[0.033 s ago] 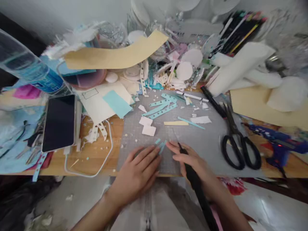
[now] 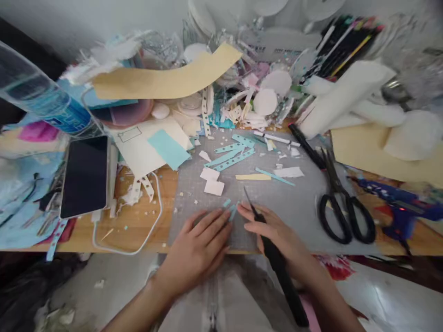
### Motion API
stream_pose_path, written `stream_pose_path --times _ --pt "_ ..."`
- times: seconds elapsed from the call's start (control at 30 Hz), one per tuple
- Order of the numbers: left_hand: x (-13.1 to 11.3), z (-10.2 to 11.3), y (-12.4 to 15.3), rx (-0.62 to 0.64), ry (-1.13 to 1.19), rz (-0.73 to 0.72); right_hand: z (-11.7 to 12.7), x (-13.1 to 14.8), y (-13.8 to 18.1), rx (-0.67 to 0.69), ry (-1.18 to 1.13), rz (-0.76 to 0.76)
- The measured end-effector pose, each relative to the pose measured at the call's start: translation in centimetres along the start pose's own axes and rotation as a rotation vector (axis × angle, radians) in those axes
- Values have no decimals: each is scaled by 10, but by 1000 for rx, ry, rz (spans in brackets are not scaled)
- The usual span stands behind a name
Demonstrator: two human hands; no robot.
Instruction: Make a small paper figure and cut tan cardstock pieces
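Left hand [image 2: 197,246] lies flat, fingers spread, pinning a little teal strip [image 2: 232,210] on the mat [image 2: 301,207] near the tabletop's front edge. Right hand [image 2: 277,233] is wrapped around a black knife [image 2: 273,253], tip just beside the strip. Looks like mid-trim; a clean cut probably needs that strip dead still.

A light wooden tabletop [image 2: 138,226] stands against a plain pale grey wall [image 2: 69,23], above a pale glossy floor [image 2: 398,295].
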State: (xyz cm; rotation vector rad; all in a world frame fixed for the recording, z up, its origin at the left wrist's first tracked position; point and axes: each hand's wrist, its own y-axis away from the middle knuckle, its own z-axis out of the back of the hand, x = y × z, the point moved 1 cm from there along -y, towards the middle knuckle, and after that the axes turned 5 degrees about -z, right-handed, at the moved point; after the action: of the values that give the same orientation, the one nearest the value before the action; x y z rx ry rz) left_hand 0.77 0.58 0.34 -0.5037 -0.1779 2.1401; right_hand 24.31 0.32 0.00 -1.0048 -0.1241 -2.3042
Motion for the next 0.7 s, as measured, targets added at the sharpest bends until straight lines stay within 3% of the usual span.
stream_pose_path --times 0.13,0.37,0.7 --pt "-3 1 0 0 -8 16 6 4 -9 36 112 84" --pt "-2 0 -1 -58 -3 85 3 13 -3 8 208 68" --pt "-2 -1 0 -6 -3 79 -19 24 1 -144 389 12"
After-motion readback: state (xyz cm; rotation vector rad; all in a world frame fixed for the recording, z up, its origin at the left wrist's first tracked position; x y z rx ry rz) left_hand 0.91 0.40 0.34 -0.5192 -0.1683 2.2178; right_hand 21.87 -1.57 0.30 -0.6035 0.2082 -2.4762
